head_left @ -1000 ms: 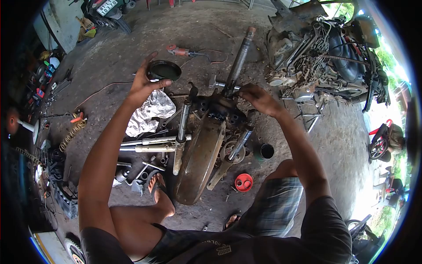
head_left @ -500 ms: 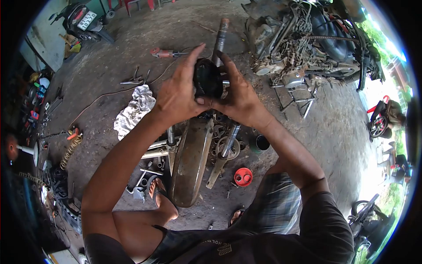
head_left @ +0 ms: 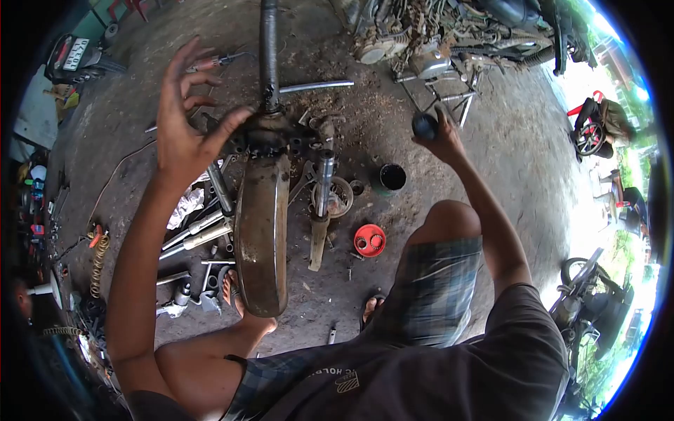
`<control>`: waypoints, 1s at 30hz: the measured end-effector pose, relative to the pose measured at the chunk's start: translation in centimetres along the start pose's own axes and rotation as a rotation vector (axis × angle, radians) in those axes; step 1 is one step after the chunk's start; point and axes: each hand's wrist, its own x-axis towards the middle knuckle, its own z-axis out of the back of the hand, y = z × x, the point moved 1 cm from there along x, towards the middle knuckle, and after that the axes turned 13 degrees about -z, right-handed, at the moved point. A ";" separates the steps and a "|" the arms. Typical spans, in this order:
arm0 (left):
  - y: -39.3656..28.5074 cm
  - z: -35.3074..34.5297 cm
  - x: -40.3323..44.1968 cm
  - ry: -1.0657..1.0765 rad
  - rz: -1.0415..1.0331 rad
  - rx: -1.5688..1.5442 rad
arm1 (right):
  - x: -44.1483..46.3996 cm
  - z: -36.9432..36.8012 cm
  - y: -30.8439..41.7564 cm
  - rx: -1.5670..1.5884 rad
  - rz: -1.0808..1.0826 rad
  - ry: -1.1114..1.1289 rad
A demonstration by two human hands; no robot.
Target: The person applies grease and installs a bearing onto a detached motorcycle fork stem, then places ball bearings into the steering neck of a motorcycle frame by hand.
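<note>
My left hand (head_left: 189, 119) is raised with its fingers spread and nothing in it, left of the steering tube (head_left: 269, 56). Held out to the right, my right hand (head_left: 444, 137) grips a small dark round container (head_left: 425, 125). Between my legs stands a motorcycle front fork assembly with a long dirty fender (head_left: 262, 231) and a greasy clamp (head_left: 267, 133) at the base of the tube. One fork leg (head_left: 323, 189) shows at the fender's right. Its left counterpart (head_left: 219, 188) is partly behind my left forearm.
On the floor are a red dish (head_left: 369, 241) with bearing rings, a dark-filled can (head_left: 392, 177), fork tubes (head_left: 203, 238), a white cloth (head_left: 185, 207) and sockets. An engine and chains (head_left: 421, 42) lie at the upper right. A parked motorbike (head_left: 77, 59) is upper left.
My hands, together around the dark container half a second ago, have moved apart. The container went right in my right hand; my left hand came away empty. The view has shifted too.
</note>
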 end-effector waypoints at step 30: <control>2.3 -2.3 -0.4 -0.062 0.173 -0.274 | -23.6 -19.7 -6.3 0.441 0.324 0.456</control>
